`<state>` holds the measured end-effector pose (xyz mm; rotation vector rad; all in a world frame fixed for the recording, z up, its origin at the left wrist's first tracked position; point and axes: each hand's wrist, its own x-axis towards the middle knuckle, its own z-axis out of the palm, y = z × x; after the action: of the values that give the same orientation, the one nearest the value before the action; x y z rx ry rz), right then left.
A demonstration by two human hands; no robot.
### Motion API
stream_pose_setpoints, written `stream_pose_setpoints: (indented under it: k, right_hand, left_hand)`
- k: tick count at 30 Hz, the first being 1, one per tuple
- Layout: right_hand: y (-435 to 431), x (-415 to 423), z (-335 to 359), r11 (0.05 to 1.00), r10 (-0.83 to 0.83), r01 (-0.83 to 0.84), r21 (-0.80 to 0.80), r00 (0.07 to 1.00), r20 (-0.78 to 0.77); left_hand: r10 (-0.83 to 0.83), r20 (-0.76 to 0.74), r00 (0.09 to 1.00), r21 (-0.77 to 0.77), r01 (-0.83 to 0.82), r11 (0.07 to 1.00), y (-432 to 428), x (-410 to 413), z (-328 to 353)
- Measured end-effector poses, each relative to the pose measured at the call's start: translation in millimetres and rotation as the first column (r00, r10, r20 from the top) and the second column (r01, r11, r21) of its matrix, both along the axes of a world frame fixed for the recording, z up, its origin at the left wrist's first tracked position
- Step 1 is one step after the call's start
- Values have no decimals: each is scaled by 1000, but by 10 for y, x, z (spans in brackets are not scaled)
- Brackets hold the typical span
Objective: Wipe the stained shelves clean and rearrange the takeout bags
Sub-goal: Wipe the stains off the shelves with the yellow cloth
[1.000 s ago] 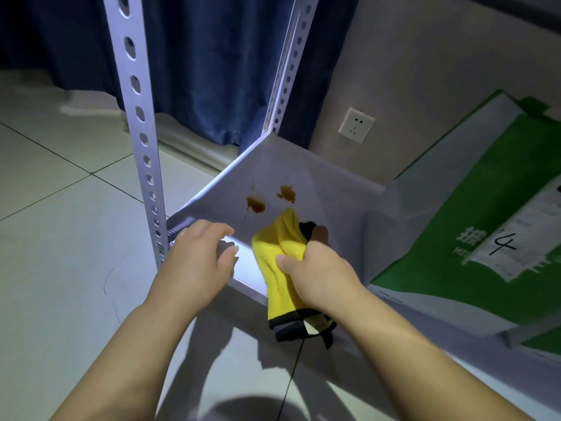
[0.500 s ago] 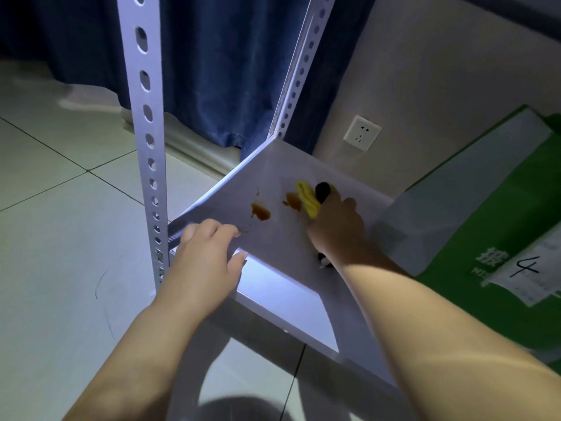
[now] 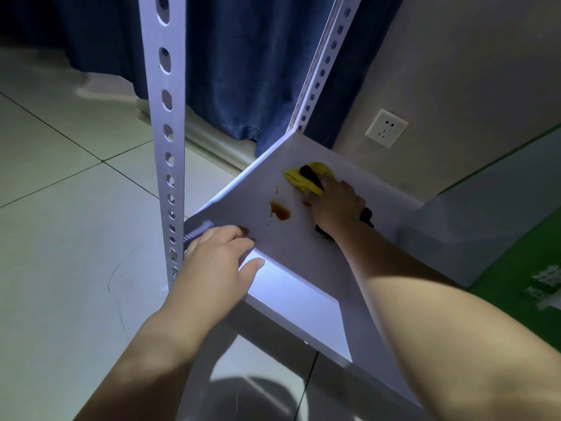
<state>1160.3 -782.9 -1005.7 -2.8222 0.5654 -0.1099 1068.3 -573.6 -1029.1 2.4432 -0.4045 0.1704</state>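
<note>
Stained shelf (image 3: 303,250) in pale metal sits low by the floor (image 3: 66,214), at the left corner of a rack, and carries one large brown stain (image 3: 280,211). One small speck lies just above the stain, and a faint brown smear shows at the edge of the right hand (image 3: 337,205).

That hand's grip is closed on one yellow cloth (image 3: 306,177) with black trim and presses it flat on the shelf, just beyond and right of the big stain, not on it. A black end of the cloth pokes out under the wrist.

The left hand (image 3: 218,262) grips the shelf's front left corner, fingers on top and thumb along the front lip.

Just beside its fingertips, one dark sticker (image 3: 197,230) on the shelf edge bears rows of white print, too blurred to read.

One takeout bag (image 3: 491,220), green with a pale side panel, stands on the same shelf to the right of the cloth hand, apart from it. White characters show on its green face at the frame's right edge, cut off and unreadable.

Two perforated uprights (image 3: 165,117) rise from the shelf's left corners, one in front and one at the back. One white wall socket (image 3: 386,128) is set in the wall behind, with a dark blue curtain (image 3: 243,71) to its left.
</note>
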Motion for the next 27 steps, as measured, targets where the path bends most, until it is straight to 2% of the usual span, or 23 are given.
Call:
stream_pose_setpoints:
  k: [7,10,14,16,19,23,27]
  right_hand:
    - [68,-452,-18,942,336,-335,-29,940,52]
    - [-54,-695,-56,941,334,-328,-79,939,77]
    - [-94,-396,-51,990,106,-107,-95,994,-10]
    - [21,-164,-52,995,57,-63,-83,996,-71]
    - [211,-64,-51,974,211,-216,-67,974,-79]
    - [259,-492,-36,897,443,-443,-9,897,2]
    - [97,-1041,-75,902,432,-432,5,902,-2]
  left_hand:
    - [-15,-42,999,21,15,1000,25,-4,72]
    - [-2,-73,997,-15,1,1000,52,-40,109]
    - [11,-88,996,-6,-12,1000,123,-73,120]
    - [20,-92,996,-7,-20,1000,140,-92,116]
    - [14,-81,997,-17,-15,1000,121,-110,91]
    - [5,-33,999,-5,-5,1000,117,-109,49]
    - [14,-35,999,35,-13,999,180,-147,37]
